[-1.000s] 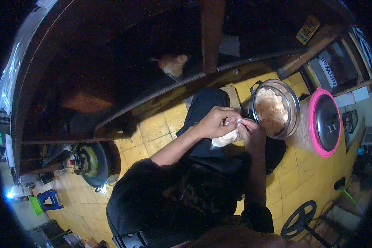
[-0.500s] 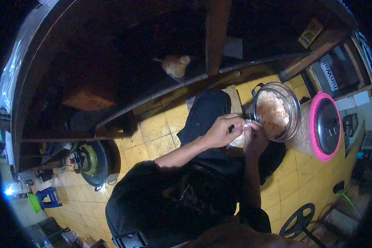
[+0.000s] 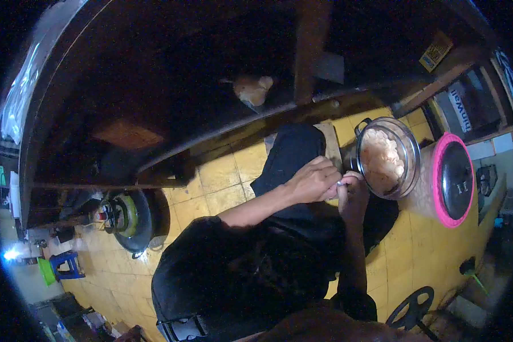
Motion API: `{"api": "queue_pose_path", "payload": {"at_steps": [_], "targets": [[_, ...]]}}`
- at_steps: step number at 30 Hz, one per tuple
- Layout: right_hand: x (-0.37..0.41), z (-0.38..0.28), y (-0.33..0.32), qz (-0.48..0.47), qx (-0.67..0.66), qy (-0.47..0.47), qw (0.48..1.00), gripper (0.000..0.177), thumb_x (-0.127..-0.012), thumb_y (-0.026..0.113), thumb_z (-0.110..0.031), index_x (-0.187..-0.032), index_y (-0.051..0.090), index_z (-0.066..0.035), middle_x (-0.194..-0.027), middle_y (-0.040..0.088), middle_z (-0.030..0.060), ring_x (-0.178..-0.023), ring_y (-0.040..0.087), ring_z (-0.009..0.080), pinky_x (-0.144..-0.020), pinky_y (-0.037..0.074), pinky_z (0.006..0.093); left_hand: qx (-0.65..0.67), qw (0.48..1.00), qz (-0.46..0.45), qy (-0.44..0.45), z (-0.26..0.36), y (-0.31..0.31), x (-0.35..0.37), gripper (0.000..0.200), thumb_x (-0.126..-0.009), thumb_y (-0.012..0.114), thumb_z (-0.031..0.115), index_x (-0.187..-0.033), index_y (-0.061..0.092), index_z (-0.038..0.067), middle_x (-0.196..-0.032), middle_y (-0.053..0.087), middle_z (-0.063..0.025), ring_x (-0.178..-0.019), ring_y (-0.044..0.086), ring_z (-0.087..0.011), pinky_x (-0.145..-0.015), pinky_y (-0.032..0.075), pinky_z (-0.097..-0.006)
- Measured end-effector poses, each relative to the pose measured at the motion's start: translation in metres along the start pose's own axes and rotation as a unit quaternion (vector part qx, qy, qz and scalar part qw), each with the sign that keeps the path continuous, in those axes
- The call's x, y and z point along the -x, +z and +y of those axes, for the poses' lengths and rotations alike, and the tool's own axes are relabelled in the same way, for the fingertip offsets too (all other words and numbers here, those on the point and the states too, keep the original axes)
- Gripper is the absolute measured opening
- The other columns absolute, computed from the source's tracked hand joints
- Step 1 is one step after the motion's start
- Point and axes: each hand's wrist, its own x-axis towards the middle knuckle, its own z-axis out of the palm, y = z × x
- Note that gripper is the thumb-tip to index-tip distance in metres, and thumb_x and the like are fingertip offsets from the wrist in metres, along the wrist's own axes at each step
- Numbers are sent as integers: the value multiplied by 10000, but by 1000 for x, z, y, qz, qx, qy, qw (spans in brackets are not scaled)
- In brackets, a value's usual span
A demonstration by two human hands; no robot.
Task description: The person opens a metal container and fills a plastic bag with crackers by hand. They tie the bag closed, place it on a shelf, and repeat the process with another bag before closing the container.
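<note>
Now the two hands sit closer and more tightly folded than a moment ago: the left hand [image 3: 316, 179] has its fingers curled in, knuckles upward, and the right hand [image 3: 354, 191] is bunched against it, so both grips look closed, meeting at a small white tip [image 3: 340, 183] that shows between the fingers. That tip lies over the lap, just beside the near side of the rimmed pot [image 3: 411, 171] with its heap of pale, chip-like pieces [image 3: 382, 151]. A second earlier a small, pale-filled plastic bag showed below the hands; now they cover nearly all of that spot, which suggests the fingerwork has drawn in to the bag's gathered end, though this is a judgement. How much of the bag remains below, and whether its neck is twisted, knotted or merely pinched, cannot be told; the left fingertips are tucked out of sight and the right ones are partly hidden. The pot's see-through layers are hard to separate, the contents of the pink-rimmed tub [image 3: 440, 202] are too dim to name, and the recess under the dark wooden shelf [image 3: 211, 128] sinks into shadow
</note>
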Motion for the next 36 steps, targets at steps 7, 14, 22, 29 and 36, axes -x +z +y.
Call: {"api": "queue_pose_path", "payload": {"at_steps": [7, 14, 22, 29, 36], "targets": [[7, 16, -7, -115, -52, -10, 992, 137, -787, 624, -62, -884, 531, -93, -944, 567, 86, -888, 555, 280, -799, 440, 397, 20, 999, -22, -14, -3, 9, 14, 158, -705, 666, 141, -765, 548, 53, -706, 537, -94, -714, 547, -294, -710, 440, -400], [2, 0, 4, -21, 2, 26, 999, 163, -793, 637, -72, -951, 607, -46, -929, 609, 106, -897, 586, 287, -798, 459, 367, 245, 914, 37, -321, -5, 16, 20, 150, -716, 697, 69, -816, 589, 38, -780, 627, -87, -749, 603, -157, -695, 462, -287], [-23, -26, 1, -16, 212, -150, 966, 133, -798, 639, -64, -928, 608, -66, -874, 585, 72, -926, 567, 271, -917, 416, 419, 284, 875, 148, -364, 11, 2, 9, 177, -732, 665, 35, -908, 659, 39, -874, 665, -92, -817, 615, -160, -755, 485, -302], [-29, -22, 7, -53, 140, -44, 988, 84, -797, 613, -76, -859, 637, -24, -778, 621, 91, -728, 600, 254, -721, 472, 334, 116, 959, 161, -202, 6, -3, 17, 297, -746, 634, 25, -1037, 673, 68, -939, 648, -83, -856, 586, -256, -788, 464, -352], [-50, -40, 2, -178, -136, 269, 937, 135, -824, 556, -121, -875, 652, -41, -863, 651, 101, -785, 625, 182, -728, 485, 290, -55, 983, 117, -132, 7, -25, 24, 220, -763, 673, 167, -973, 696, 103, -971, 624, -26, -912, 520, -241, -792, 369, -357]]}}
